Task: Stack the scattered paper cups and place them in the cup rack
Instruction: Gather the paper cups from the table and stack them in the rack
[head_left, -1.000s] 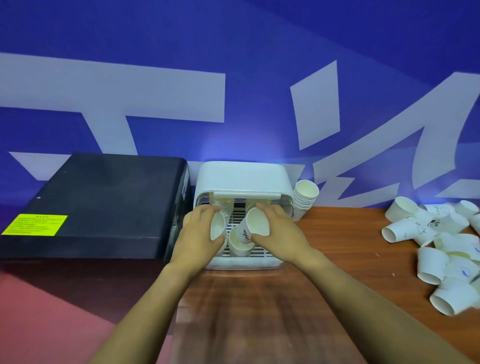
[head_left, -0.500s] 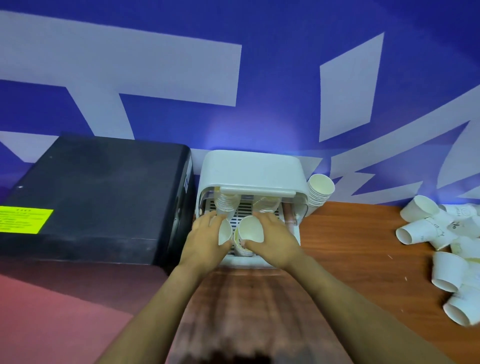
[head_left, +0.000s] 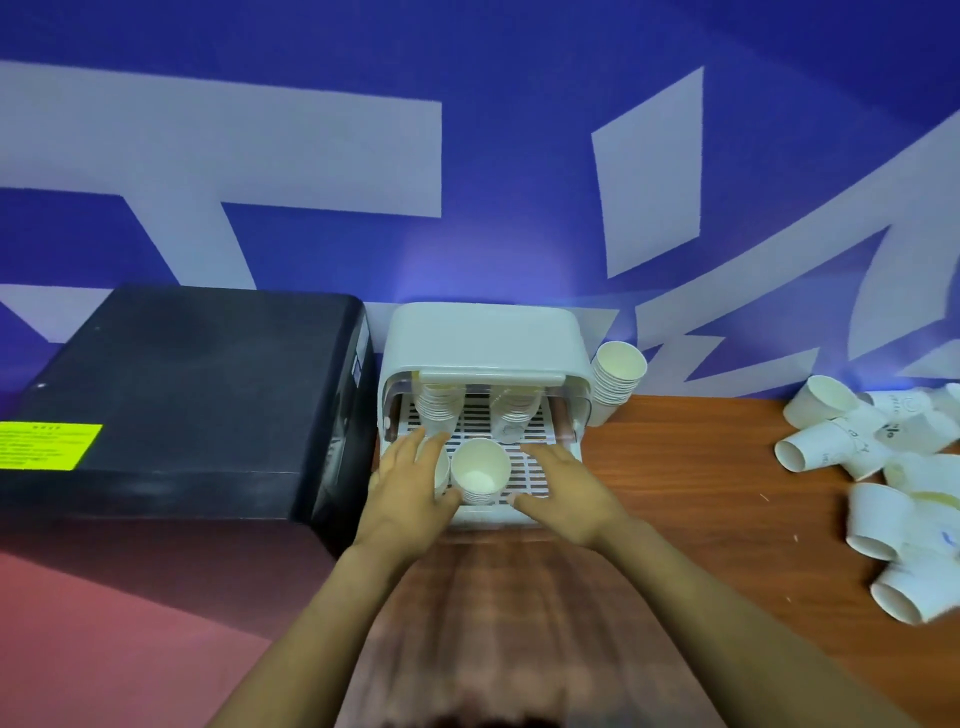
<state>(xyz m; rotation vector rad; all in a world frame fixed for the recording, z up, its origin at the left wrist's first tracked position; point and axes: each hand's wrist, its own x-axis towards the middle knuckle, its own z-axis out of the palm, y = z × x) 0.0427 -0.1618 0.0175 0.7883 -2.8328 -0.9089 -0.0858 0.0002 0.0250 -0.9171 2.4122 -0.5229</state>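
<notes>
Compared with half a second earlier, the right hand (head_left: 563, 491) has let go of the front cup stack (head_left: 479, 477) and drawn aside to the right, fingers now spread and straight over the slatted tray; the stack stands upright and free on the front of the tray, its mouth open toward the camera. The left hand (head_left: 410, 486) remains at the tray's left front, fingers extended along a second cup (head_left: 442, 474) that is mostly hidden behind it; whether they grip it cannot be told. The cup rack (head_left: 483, 338) is a smooth white plastic box with rounded corners and a raised translucent front flap, and its floor is a white grid of slots. Two further nested stacks (head_left: 440, 408) stand at the back under the cover, and another stack (head_left: 615, 376) leans against the rack's right outer wall. Loose paper cups (head_left: 852, 452), white tapered cylinders, lie tumbled at the right of the wood-grain table (head_left: 701, 467). A matt black case (head_left: 182, 384) with a yellow label sits just left of the rack.
</notes>
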